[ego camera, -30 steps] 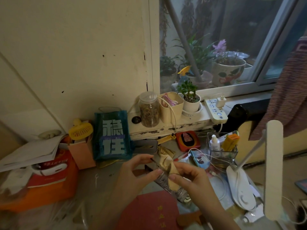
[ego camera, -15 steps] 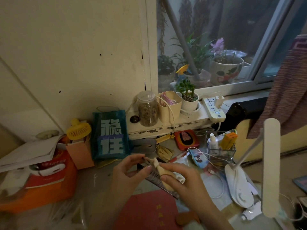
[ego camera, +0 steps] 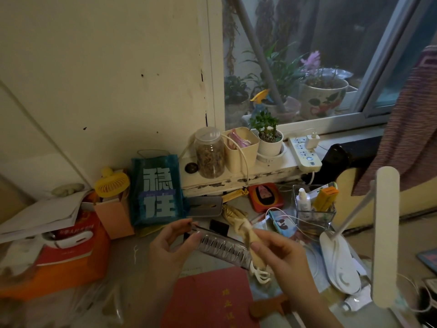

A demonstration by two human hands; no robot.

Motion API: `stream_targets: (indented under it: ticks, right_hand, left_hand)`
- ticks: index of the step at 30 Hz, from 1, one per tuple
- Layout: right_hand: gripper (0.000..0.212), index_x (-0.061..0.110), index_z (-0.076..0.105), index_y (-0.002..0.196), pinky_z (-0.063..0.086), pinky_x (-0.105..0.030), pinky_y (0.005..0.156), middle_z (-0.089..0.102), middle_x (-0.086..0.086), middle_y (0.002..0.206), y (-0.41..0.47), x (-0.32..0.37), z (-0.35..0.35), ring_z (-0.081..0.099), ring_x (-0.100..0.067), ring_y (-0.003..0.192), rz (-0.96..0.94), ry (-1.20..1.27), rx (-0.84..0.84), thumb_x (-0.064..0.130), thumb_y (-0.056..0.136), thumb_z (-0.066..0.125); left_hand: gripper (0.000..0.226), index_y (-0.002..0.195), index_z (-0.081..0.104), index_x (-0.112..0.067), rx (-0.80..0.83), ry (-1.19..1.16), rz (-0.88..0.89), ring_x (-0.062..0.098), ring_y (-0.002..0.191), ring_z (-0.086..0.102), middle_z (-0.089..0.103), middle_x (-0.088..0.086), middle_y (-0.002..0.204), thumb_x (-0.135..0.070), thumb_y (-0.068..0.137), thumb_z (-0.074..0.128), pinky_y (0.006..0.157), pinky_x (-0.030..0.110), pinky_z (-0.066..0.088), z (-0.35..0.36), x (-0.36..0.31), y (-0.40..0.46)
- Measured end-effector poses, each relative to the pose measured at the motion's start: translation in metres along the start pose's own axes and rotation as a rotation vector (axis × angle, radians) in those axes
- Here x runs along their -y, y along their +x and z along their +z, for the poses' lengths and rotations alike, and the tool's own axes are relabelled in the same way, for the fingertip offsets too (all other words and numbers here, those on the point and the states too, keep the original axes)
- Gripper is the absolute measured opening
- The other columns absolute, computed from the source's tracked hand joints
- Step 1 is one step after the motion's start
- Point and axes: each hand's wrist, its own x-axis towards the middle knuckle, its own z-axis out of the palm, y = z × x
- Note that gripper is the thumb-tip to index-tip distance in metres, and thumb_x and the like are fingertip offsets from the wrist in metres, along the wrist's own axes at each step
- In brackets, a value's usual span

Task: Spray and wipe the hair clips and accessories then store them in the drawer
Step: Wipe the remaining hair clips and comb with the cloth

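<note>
My left hand (ego camera: 172,245) pinches one end of a long clear hair clip (ego camera: 222,248) with metal teeth, held over the desk. My right hand (ego camera: 281,256) grips a beige cloth (ego camera: 249,235) bunched around the clip's right end, its white strings hanging below. A small white spray bottle (ego camera: 303,202) stands in a clear organizer (ego camera: 314,209) at the right. A cream cup (ego camera: 241,150) on the ledge holds pink hair accessories. No drawer is in view.
A teal bag (ego camera: 157,188), yellow mini fan (ego camera: 112,184) and orange box (ego camera: 54,256) crowd the left. A jar (ego camera: 209,152), potted plant (ego camera: 269,138) and power strip (ego camera: 306,152) sit on the ledge. A white desk lamp (ego camera: 383,233) stands at right; a red booklet (ego camera: 208,299) lies below my hands.
The cloth has slid along the clip toward its right end, uncovering the clear toothed part. Both hands have drifted slightly apart and lower.
</note>
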Motion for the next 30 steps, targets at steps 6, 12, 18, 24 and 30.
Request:
stream_targets:
  ticks: [6, 12, 18, 24, 30]
  right_hand:
    - [0.023, 0.021, 0.072, 0.097, 0.053, -0.022, 0.061, 0.074, -0.005, 0.084, 0.004, -0.008, -0.014, 0.066, -0.020, 0.077, 0.145, 0.075, -0.078, 0.005, 0.082, 0.063]
    - [0.023, 0.023, 0.070, 0.096, 0.048, -0.013, 0.059, 0.070, 0.004, 0.068, -0.001, -0.001, -0.004, 0.061, -0.001, 0.064, 0.216, 0.168, 0.134, 0.009, 0.082, 0.059]
    - [0.044, 0.033, 0.070, 0.097, 0.053, -0.023, 0.070, 0.074, 0.001, 0.093, 0.000, -0.007, -0.009, 0.067, -0.012, 0.081, 0.207, 0.119, 0.174, 0.021, 0.057, 0.084]
    - [0.051, 0.031, 0.070, 0.101, 0.055, -0.027, 0.076, 0.072, 0.006, 0.102, 0.004, -0.013, -0.015, 0.067, -0.012, 0.093, 0.179, 0.060, 0.131, 0.028, 0.052, 0.082]
    - [0.045, 0.033, 0.066, 0.103, 0.055, -0.032, 0.082, 0.069, 0.012, 0.101, 0.012, -0.024, -0.016, 0.063, -0.008, 0.094, 0.161, -0.100, 0.234, 0.009, 0.067, 0.081]
  left_hand:
    - [0.037, 0.097, 0.068, -0.021, -0.009, -0.069, -0.028, 0.022, 0.096, 0.066, 0.071, 0.002, 0.098, -0.027, 0.061, 0.073, 0.078, 0.037, 0.054, -0.004, 0.003, 0.000]
    - [0.037, 0.096, 0.068, -0.025, 0.013, -0.122, -0.039, 0.021, 0.099, 0.066, 0.072, 0.000, 0.100, -0.029, 0.059, 0.070, 0.079, 0.036, 0.053, 0.000, 0.006, -0.003]
    - [0.038, 0.098, 0.068, -0.021, 0.037, -0.111, -0.055, 0.031, 0.101, 0.065, 0.070, 0.008, 0.104, -0.025, 0.060, 0.072, 0.086, 0.048, 0.053, -0.002, 0.008, -0.006]
    - [0.031, 0.099, 0.069, -0.021, 0.103, -0.002, -0.060, 0.006, 0.086, 0.069, 0.072, -0.005, 0.096, -0.005, 0.072, 0.073, 0.066, 0.019, 0.056, -0.008, 0.014, -0.007]
    - [0.045, 0.100, 0.070, -0.031, 0.121, 0.127, -0.111, 0.010, 0.093, 0.068, 0.073, -0.008, 0.099, -0.016, 0.061, 0.086, 0.075, 0.028, 0.057, -0.022, 0.028, -0.012]
